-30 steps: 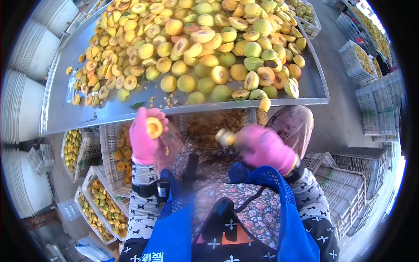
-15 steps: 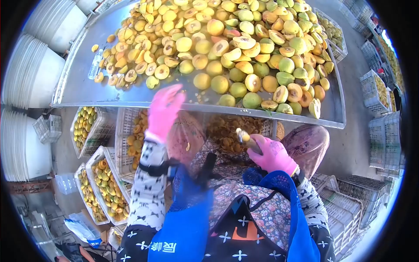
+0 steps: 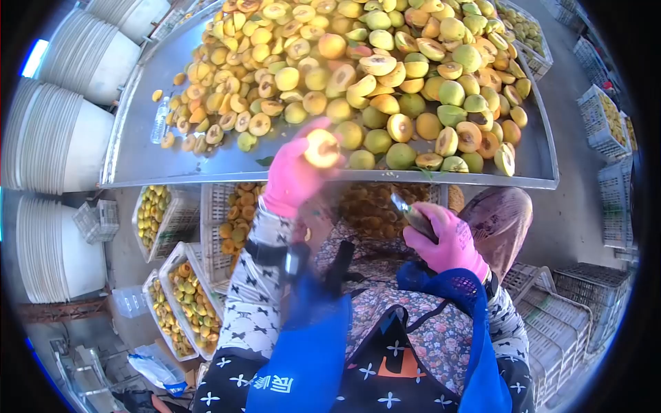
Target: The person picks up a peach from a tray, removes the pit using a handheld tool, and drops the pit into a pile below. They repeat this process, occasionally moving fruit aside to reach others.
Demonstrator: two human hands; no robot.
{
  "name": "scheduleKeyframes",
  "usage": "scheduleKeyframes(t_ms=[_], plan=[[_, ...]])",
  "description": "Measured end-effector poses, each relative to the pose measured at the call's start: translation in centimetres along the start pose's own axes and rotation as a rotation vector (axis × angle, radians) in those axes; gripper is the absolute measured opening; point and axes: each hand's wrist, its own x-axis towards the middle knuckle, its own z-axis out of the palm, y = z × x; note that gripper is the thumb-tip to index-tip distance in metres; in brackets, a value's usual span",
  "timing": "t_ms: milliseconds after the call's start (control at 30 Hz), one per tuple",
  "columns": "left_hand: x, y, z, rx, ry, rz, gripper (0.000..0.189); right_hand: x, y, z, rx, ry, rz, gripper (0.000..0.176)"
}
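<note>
"At eleven o'clock from the middle of your view, what is that?"

"My left hand (image 3: 292, 175), in pink, with its fingers curled around a halved fruit (image 3: 321, 148). The cut face is round and bright yellow, too blurred for me to make out its hollow. It is held up over the near rim of the metal table (image 3: 330, 180)."

"And towards four?"

"My right hand (image 3: 447, 242), its fingers closed around the handle of a tool (image 3: 418, 221). The handle is smooth and dark, and the slim, shiny metal tip points towards ten. Tip and halved fruit are apart."

"What lies at twelve and one?"

"A fruit pile (image 3: 385, 89) on smooth grey metal: glossy domes, flat cut faces, some with rough brown hollows. At ten, a clear plastic bottle (image 3: 160, 122) rests on that same metal."

"Below the rim?"

"Soft, ragged brown-orange pieces (image 3: 372, 206) sit between my hands, lower than both. At eight, two slatted pale plastic crates (image 3: 196, 303) hold more yellow-orange fruit, side by side."
</note>
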Motion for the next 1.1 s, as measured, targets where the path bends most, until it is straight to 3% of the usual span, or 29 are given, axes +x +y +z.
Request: scheduleKeyframes(t_ms=[100,300,400,500,600,700,800,900,1000,1100], plan=[[-2.3,-1.6,3.3,-0.085,-0.020,-0.084,0.055,2.5,-1.8,0.7,-0.023,0.112,-0.157,0.038],[-3.4,-3.8,7.3,0.095,0.100,-0.054,0.056,4.1,-2.3,0.9,-0.329,0.162,-0.338,0.035],[-3.4,-4.1,8.0,0.152,0.071,0.005,0.041,4.0,-1.9,0.7,-0.406,0.070,-0.308,0.028],[-3.3,-5.3,8.7,0.249,0.196,0.002,0.035,3.6,-1.1,1.5,-0.510,-0.015,-0.279,0.024],[-3.1,-6.4,7.9,0.288,0.145,0.146,0.028,3.4,-1.1,1.9,-0.582,-0.025,-0.267,0.021],[-3.4,-6.0,8.6,0.284,0.149,0.155,0.027,3.2,-1.1,2.2,-0.576,-0.002,-0.298,0.020],[-3.6,-5.6,8.6,0.247,0.224,0.054,0.025,2.8,-0.9,3.2,-0.237,-0.087,-0.198,0.025],[-3.7,-5.3,8.7,0.281,0.191,0.037,0.026,2.4,-2.2,2.2,-0.033,-0.079,-0.267,0.022],[-3.0,-5.3,8.2,0.565,0.062,0.395,0.031,2.4,-2.0,2.2,0.069,-0.113,-0.208,0.024],[-3.3,-5.3,10.3,0.101,0.366,0.165,0.038,1.8,-2.3,3.1,0.144,-0.091,-0.160,0.023]])
